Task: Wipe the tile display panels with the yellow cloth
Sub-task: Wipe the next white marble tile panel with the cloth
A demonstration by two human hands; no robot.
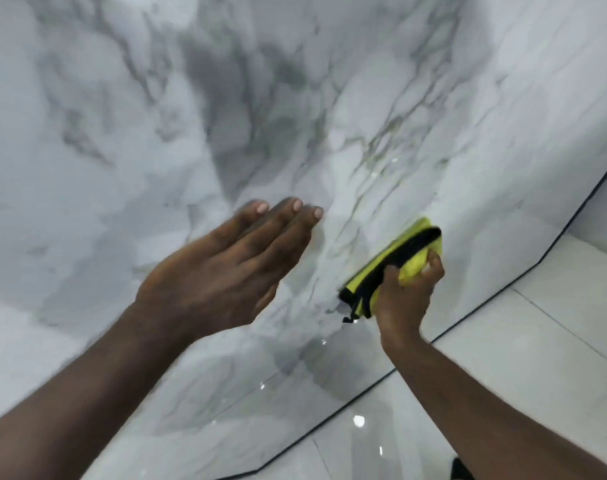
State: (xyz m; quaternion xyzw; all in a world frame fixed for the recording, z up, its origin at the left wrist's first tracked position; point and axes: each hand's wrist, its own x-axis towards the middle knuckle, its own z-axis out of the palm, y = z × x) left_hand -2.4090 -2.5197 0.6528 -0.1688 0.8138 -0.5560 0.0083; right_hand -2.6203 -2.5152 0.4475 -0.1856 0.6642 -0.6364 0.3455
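Observation:
A large glossy tile display panel (226, 116), white marble with grey veins, fills most of the head view. My right hand (407, 292) grips a folded yellow cloth (381, 268) with a black edge and presses it against the panel's lower right part. My left hand (226, 268) is held flat with straight fingers just left of the cloth, fingertips at the panel; whether they touch it I cannot tell.
A thin black edge (468, 323) marks the panel's lower border. Below it lies a shiny white tiled floor (537, 341) with light reflections. A small dark object (459, 469) shows at the bottom edge.

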